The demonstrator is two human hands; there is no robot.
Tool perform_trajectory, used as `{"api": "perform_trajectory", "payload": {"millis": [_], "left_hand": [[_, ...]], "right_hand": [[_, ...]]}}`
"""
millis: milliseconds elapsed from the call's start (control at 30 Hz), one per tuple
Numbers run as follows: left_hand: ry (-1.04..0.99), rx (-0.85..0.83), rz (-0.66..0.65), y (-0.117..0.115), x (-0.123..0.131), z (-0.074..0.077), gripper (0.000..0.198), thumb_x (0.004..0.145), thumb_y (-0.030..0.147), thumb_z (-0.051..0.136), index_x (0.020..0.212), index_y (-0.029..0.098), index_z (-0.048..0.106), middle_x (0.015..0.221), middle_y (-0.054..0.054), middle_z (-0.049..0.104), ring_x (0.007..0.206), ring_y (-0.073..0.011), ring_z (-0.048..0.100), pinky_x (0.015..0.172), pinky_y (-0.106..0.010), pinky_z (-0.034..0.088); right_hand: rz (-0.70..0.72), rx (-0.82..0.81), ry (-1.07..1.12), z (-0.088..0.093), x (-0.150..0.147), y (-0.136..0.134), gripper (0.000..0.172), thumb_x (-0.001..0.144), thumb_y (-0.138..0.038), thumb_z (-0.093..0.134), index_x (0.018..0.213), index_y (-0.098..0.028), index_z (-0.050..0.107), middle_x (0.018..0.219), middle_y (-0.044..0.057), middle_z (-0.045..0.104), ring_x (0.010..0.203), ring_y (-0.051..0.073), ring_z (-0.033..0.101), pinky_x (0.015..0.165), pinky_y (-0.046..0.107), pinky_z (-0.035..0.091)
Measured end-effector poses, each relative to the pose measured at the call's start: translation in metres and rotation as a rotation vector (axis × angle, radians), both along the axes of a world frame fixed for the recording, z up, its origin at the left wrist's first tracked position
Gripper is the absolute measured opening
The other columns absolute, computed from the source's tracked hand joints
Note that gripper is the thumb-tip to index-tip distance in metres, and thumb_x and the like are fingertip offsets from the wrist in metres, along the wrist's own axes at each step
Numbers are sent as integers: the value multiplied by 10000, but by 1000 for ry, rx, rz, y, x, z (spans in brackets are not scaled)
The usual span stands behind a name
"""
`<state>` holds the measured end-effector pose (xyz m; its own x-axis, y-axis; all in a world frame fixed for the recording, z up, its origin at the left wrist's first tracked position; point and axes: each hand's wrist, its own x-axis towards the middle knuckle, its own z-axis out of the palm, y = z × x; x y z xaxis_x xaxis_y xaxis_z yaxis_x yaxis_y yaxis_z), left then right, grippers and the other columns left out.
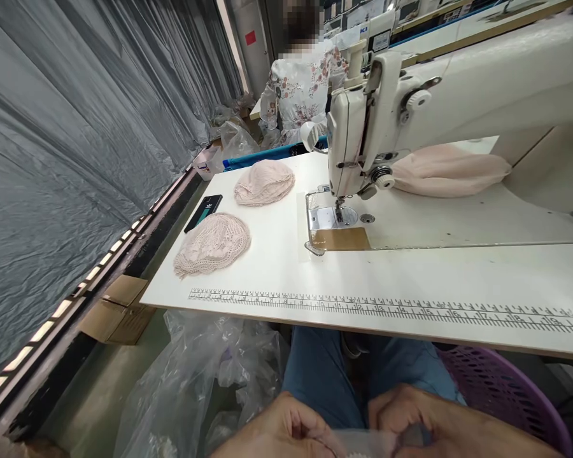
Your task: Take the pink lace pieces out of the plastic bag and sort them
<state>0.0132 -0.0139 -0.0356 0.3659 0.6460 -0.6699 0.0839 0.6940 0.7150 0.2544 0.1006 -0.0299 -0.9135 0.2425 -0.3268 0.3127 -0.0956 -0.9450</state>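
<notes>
Low in the head view, over my lap, my left hand has its fingers closed on a sheer pale piece of fabric. My right hand is curled closed at the other side of the same piece. The lower edge of the picture cuts off much of both hands and the fabric. On the table lie a pale pink lace piece and a second pale pink fabric piece, both apart from my hands. Smooth pink fabric rests under the sewing machine's arm.
A white sewing machine stands on the white table, which has a ruler scale near its front edge. A black phone-like box lies at left. Below are clear plastic bags, a cardboard box and a purple basket. Another person sits ahead.
</notes>
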Motion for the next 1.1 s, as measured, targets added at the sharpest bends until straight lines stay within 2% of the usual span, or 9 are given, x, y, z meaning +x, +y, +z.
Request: {"api": "perform_trajectory", "payload": {"millis": [167,267,400,600,733,900,1100], "left_hand": [[-41,11,49,0,1,4,584,639,616,799,969,135,777,711,-42,652,554,-56,412,521,-178,274],[-53,-21,51,-4,-4,3,587,636,595,814,992,131,771,716,-41,652,542,-53,394,515,-183,257],[-62,-61,45,-10,-9,-1,597,631,580,826,1002,115,766,723,-44,670,522,-47,392,499,-182,241],[-57,-79,68,-5,-7,-2,592,554,552,876,964,137,776,836,-95,734,595,-87,537,589,-181,393],[-54,-50,90,-3,-8,-4,549,553,551,874,928,161,785,769,-70,729,564,-71,519,568,-166,398],[5,-3,73,-5,-14,-8,479,612,527,850,920,165,790,746,-62,725,501,-47,441,474,-154,300],[-17,12,74,-4,-14,-7,463,596,524,861,898,181,792,742,-54,721,567,-74,526,556,-158,397]], "right_hand": [[-30,0,-85,1,-6,-8,235,659,-416,699,732,-197,656,786,-4,532,726,160,530,634,245,404],[-61,10,-139,-1,-7,-10,152,653,-342,666,724,-209,652,776,-16,534,704,146,505,631,242,389],[-67,-43,-174,-2,-2,-9,194,661,-370,680,756,-201,671,823,-6,566,745,154,534,658,244,403],[-29,-91,-150,-8,2,-7,359,690,-529,713,803,-189,693,838,26,613,774,180,570,681,266,427],[-39,-127,-124,-13,2,-6,460,683,-625,721,829,-188,715,865,33,616,795,186,587,684,263,442],[-34,-87,-114,-11,2,-4,401,705,-585,730,785,-193,749,835,35,652,814,199,606,716,276,450],[-19,-52,-114,-5,0,0,345,733,-515,717,793,-181,777,818,45,654,792,195,607,690,271,436]]}}
